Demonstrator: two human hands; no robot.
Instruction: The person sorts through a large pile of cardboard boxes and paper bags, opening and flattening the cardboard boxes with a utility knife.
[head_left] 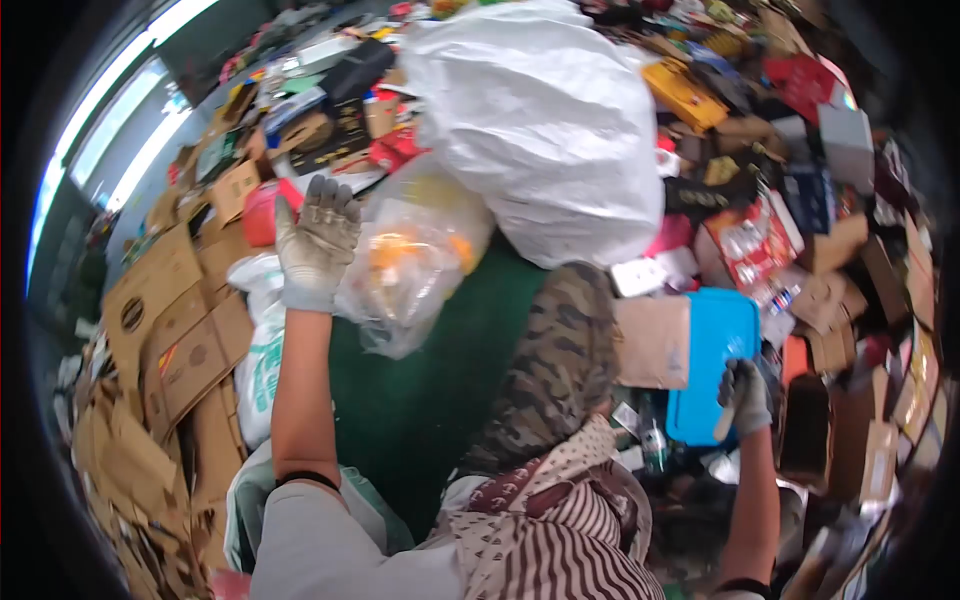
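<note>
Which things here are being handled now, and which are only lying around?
Being handled:
- clear plastic bag, gripped by the gloved left hand
- blue tray, gripped by the gloved right hand

Lying around:
- big white sack
- flattened cardboard
- red packet
- yellow box

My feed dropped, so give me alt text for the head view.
A gloved left hand holds a clear plastic bag with orange contents beside a big white sack. The gloved right hand is at the edge of a blue tray; cardboard boxes lie all around.
</note>
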